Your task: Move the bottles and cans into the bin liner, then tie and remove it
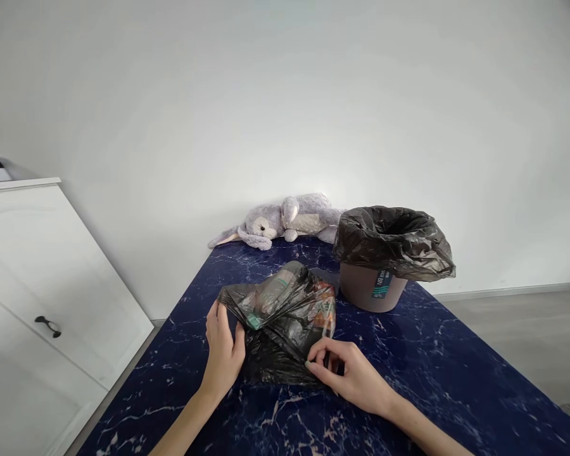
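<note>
A filled black garbage bag (285, 335) lies on the blue marbled table in front of me. Through its thin plastic show a clear bottle with a green part (270, 297) and an orange printed wrapper (325, 305). At the bag's left side, my left hand (224, 345) grips the plastic, fingers partly hidden behind it. My right hand (349, 372) pinches the plastic at the front right, thumb against forefinger. Behind the bag to the right stands a beige trash bin (358, 288) with a green label, lined with another black bag (399, 244) folded over its rim.
A grey plush rabbit (308, 212) lies on its side at the table's far edge, against the white wall (285, 95). A white cabinet (52, 272) with a black handle stands to the left. Grey flooring (508, 335) shows beyond the table (456, 386) on the right.
</note>
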Available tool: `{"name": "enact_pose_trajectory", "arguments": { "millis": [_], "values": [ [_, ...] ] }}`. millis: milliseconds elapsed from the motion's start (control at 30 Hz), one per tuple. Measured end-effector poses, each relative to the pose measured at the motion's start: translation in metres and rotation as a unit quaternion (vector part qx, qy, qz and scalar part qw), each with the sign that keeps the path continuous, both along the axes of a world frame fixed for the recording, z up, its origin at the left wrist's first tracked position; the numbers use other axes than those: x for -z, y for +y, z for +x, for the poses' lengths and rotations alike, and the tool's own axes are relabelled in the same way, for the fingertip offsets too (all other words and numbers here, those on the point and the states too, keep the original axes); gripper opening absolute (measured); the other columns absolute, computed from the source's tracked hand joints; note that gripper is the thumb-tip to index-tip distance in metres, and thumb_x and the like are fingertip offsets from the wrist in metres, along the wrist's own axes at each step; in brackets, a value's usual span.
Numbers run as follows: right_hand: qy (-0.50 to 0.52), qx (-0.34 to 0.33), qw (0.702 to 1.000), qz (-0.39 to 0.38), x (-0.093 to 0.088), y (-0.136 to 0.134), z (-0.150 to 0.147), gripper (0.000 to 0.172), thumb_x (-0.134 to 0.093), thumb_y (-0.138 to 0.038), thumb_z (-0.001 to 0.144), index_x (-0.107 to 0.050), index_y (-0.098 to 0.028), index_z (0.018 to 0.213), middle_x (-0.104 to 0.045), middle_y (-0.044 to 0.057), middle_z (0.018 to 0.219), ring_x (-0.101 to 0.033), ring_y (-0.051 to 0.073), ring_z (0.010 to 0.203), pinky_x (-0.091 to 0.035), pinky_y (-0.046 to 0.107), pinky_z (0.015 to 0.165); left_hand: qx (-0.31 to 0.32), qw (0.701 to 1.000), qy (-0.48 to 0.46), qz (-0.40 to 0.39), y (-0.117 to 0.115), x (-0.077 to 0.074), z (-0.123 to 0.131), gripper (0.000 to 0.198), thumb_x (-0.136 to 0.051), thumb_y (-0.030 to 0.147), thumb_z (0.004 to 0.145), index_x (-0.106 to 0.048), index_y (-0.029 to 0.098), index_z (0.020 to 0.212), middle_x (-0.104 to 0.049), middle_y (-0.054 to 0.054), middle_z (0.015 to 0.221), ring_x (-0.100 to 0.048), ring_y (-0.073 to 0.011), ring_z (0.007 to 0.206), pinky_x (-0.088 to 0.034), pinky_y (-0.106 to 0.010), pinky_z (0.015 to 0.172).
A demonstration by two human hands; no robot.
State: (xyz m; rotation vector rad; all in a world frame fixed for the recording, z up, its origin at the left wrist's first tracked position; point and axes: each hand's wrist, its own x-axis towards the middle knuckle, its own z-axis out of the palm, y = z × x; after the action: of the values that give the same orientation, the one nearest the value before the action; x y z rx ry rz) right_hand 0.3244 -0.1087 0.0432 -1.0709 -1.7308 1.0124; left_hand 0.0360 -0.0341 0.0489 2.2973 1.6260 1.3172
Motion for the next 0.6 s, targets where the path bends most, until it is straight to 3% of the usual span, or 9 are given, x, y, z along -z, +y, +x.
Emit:
{"name": "enact_pose_trajectory", "arguments": {
  "millis": [67, 167, 400, 600],
  "values": [
    [-0.004, -0.013, 1.0, -0.005, 0.001, 0.0, -0.001, 0.026, -0.067, -0.051, 0.101, -0.071, -0.025, 0.098, -0.068, 0.0, 0.076, -0.058, 0.015, 0.063, -0.046, 0.027, 0.058, -0.007, 0.999, -0.036, -0.036, 0.003, 0.001, -0.003, 0.062, -0.04, 0.042, 0.113, -0.019, 0.03, 0.169, -0.043, -0.022, 0.158, -0.041, -0.0428, 0.151, -0.05, -0.066, 0.111],
    [-0.012, -0.037, 0.999, -0.014, 0.001, -0.002, -0.002, 0.024, -0.071, -0.049, 0.099, -0.07, -0.025, 0.102, -0.064, -0.003, 0.069, -0.055, 0.014, 0.059, -0.044, 0.026, 0.058, -0.016, 0.993, -0.085, -0.085, 0.003, -0.001, -0.005, 0.066, -0.045, 0.051, 0.11, -0.022, 0.032, 0.169, -0.042, -0.023, 0.158, -0.051, -0.043, 0.144, -0.065, -0.05, 0.087],
    [-0.059, -0.037, 0.998, 0.0, 0.005, -0.005, 0.0, 0.027, -0.073, -0.047, 0.098, -0.066, -0.027, 0.115, -0.061, -0.006, 0.068, -0.055, 0.014, 0.059, -0.04, 0.027, 0.059, -0.021, 0.982, -0.153, -0.112, -0.006, -0.014, 0.003, 0.06, -0.059, 0.061, 0.101, -0.044, 0.029, 0.15, -0.044, -0.019, 0.148, -0.055, -0.0388, 0.133, -0.061, -0.034, 0.066],
    [-0.09, -0.02, 0.995, 0.027, 0.007, -0.003, 0.0, 0.017, -0.068, -0.042, 0.101, -0.072, -0.026, 0.105, -0.056, -0.005, 0.066, -0.051, 0.014, 0.059, -0.035, 0.027, 0.06, -0.006, 0.972, -0.187, -0.143, -0.01, -0.027, 0.005, 0.042, -0.063, 0.066, 0.097, -0.061, 0.026, 0.108, -0.059, -0.009, 0.108, -0.065, -0.0271, 0.098, -0.056, -0.033, 0.069]
  ]
}}
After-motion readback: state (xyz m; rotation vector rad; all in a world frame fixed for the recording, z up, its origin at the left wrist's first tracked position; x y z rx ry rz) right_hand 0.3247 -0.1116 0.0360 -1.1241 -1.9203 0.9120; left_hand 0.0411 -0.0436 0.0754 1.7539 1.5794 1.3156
